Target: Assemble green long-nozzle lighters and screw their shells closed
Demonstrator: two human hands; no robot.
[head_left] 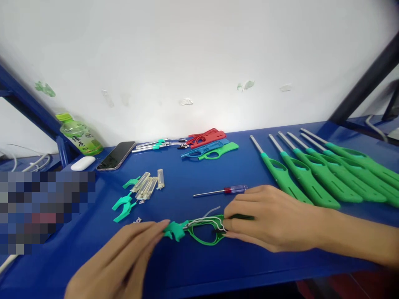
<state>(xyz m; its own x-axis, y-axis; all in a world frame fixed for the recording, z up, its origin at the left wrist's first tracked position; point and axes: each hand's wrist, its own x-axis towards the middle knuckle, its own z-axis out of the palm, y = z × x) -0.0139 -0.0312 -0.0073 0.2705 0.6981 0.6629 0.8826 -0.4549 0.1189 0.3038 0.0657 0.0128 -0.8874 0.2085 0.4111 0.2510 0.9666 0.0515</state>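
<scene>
My left hand (121,257) is closed, its fingertips pinching the left end of a teal plastic piece (176,231). Whatever lies under the palm is hidden. White wires (208,219) run from that piece across a green lighter shell half (199,241) with an oval trigger opening. My right hand (268,218) grips this shell at its right, thumb and fingers closed near the wire ends and covering much of the handle. Just beyond the right hand lies a screwdriver (221,191) with a clear and red handle.
Several green lighters (314,178) lie at the right. Red, blue and green shell halves (207,141) and metal tubes with wires (152,145) are at the back. Clear fuel tanks (146,187) and teal triggers (123,205) lie left, near a phone (116,155) and bottle (81,135).
</scene>
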